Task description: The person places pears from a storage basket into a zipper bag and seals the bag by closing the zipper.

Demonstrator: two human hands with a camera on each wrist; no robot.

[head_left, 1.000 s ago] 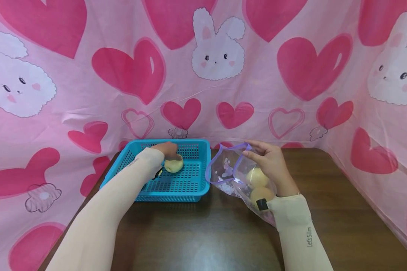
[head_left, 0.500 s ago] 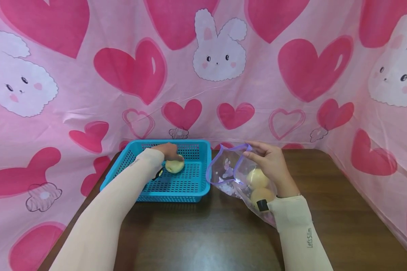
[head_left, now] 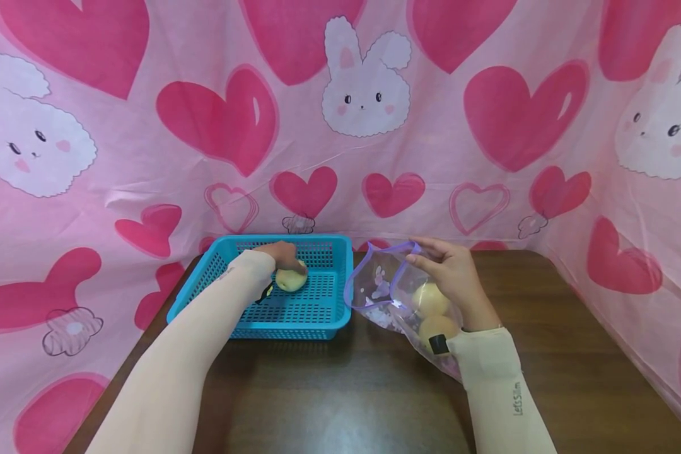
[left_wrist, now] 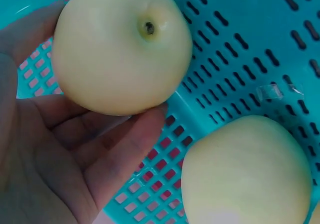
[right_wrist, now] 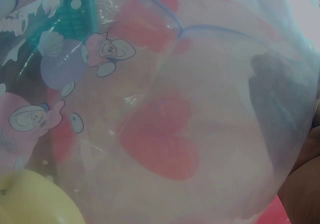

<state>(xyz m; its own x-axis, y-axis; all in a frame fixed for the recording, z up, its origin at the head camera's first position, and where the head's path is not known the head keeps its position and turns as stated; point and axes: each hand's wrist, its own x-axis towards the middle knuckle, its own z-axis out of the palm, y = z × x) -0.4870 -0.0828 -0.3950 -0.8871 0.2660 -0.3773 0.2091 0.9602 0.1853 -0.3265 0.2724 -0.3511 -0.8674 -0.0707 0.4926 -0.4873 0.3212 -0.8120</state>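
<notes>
The left hand (head_left: pixel 284 253) stays inside the perforated turquoise plastic basket (head_left: pixel 329 312), fingers curled round a pale yellow round fruit (left_wrist: pixel 120 46); position is unchanged over the last second, so the fruit is gripped but not lifted. A second fruit (left_wrist: pixel 247 171) lies beside it. The right hand (head_left: pixel 454 271) keeps pinching the rim of the clear printed plastic bag (head_left: pixel 374 287), which holds two fruits.

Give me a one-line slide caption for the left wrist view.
Left hand holds a pale yellow fruit over the blue basket, another fruit beside it.
</notes>
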